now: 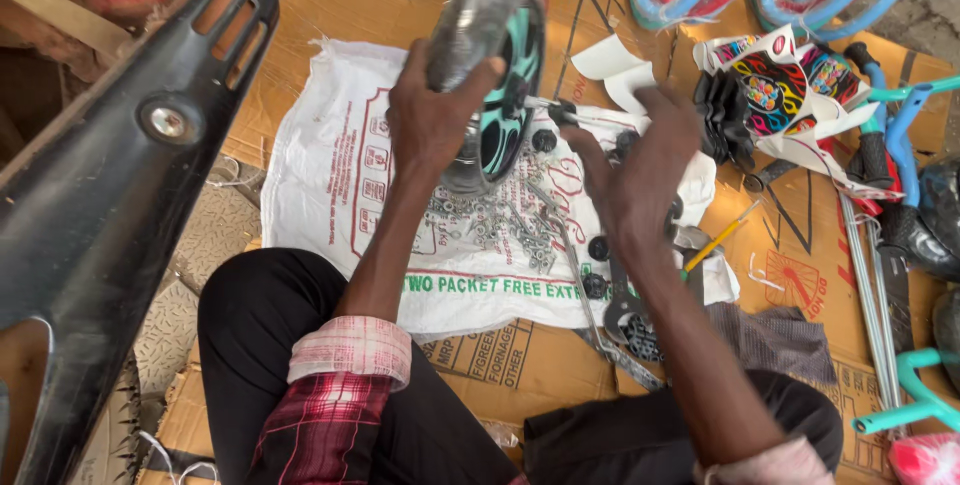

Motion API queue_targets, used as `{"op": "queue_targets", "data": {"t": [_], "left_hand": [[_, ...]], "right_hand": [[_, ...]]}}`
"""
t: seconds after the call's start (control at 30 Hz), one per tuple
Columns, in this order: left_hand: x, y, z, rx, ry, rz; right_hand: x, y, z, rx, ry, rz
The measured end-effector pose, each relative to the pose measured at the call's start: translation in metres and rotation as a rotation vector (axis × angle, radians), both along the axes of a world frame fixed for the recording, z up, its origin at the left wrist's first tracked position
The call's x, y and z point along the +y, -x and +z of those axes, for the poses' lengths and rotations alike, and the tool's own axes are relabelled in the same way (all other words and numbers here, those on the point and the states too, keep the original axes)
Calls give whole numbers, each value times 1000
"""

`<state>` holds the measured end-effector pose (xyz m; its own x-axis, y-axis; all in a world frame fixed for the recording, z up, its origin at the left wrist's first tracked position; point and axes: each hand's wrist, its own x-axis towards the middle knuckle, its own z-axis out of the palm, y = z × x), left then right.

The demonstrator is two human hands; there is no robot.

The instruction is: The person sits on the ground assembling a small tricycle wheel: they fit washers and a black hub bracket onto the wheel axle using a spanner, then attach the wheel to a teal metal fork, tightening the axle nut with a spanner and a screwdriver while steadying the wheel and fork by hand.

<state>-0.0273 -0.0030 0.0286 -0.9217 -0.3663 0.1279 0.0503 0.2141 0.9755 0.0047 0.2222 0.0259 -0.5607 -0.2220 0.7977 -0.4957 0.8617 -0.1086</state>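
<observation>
Left hand point(432, 110) is clamped on the small wheel point(490, 70), palm on the tyre's near edge, thumb hooked over the grey tread, wheel held upright and off the ground above the white sack point(330, 195). Teal-and-black hub faces toward the right hand.

Right hand point(632, 170) is empty, fingers spread and loosely curled, just beside the hub. It sits close to a thin metal axle or bolt point(560, 110) sticking out at the wheel centre; can't tell if the fingertips actually touch it.

Judgement: looks like fitting or turning hardware at the hub. To do it well, keep the left grip firm on the tyre so the wheel can't rotate, hold the hub square to the right hand, and pinch the axle end with thumb and two fingers, not an open palm.

Pose: left forearm rises steeply from the knee, wrist bent back. Right forearm runs up and inward, wrist roughly straight, palm toward the wheel.

Below the right hand: loose nuts and bolts point(500, 225) and a spanner point(625, 295) on the sack.
</observation>
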Motion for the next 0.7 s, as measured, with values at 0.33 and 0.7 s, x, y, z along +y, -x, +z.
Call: {"op": "queue_targets", "data": {"t": [0.33, 0.7], "left_hand": [[-15, -2, 11, -137, -159, -91], [-15, 3, 5, 14, -118, -302]], "right_hand": [[-3, 17, -51, -683, 261, 210], [32, 57, -21, -607, -369, 356]]}}
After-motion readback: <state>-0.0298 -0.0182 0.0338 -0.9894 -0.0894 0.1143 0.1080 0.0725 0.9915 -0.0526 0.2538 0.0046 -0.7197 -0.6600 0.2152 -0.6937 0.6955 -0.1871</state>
